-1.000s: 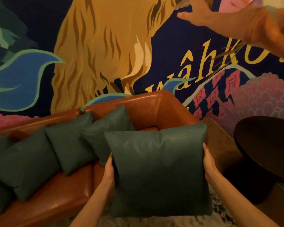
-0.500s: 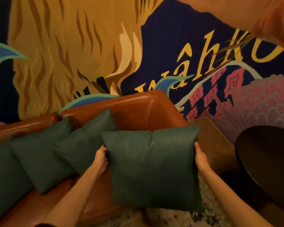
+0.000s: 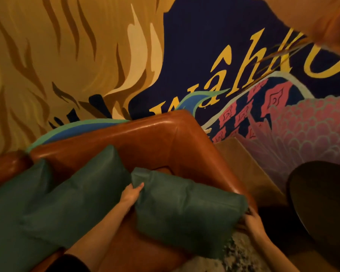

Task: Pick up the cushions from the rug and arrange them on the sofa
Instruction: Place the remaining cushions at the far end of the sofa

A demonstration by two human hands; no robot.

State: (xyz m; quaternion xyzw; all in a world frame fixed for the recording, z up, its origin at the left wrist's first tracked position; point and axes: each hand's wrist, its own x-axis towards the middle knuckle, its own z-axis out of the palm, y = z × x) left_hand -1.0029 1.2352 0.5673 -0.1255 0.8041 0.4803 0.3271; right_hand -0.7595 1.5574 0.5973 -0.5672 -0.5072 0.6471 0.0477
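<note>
A dark green cushion (image 3: 186, 211) lies tilted over the right end of the brown leather sofa (image 3: 145, 140), close to its armrest. My left hand (image 3: 131, 194) grips the cushion's left edge near the top corner. My right hand (image 3: 250, 222) holds its right edge, fingers curled under the corner. Two more green cushions lean on the sofa back: one (image 3: 81, 195) just left of my left arm, another (image 3: 14, 213) further left. A patch of the speckled rug (image 3: 238, 254) shows below the held cushion.
A dark round table (image 3: 322, 203) stands at the right, close to the sofa's armrest. A wooden panel (image 3: 241, 163) sits between the sofa and the painted mural wall (image 3: 204, 65). An orange blurred shape (image 3: 326, 18) hangs at the top right.
The cushion has gone from upright in front of the sofa to tilted down over the seat at the right end. Both hands moved forward and down with it; the view moved closer.
</note>
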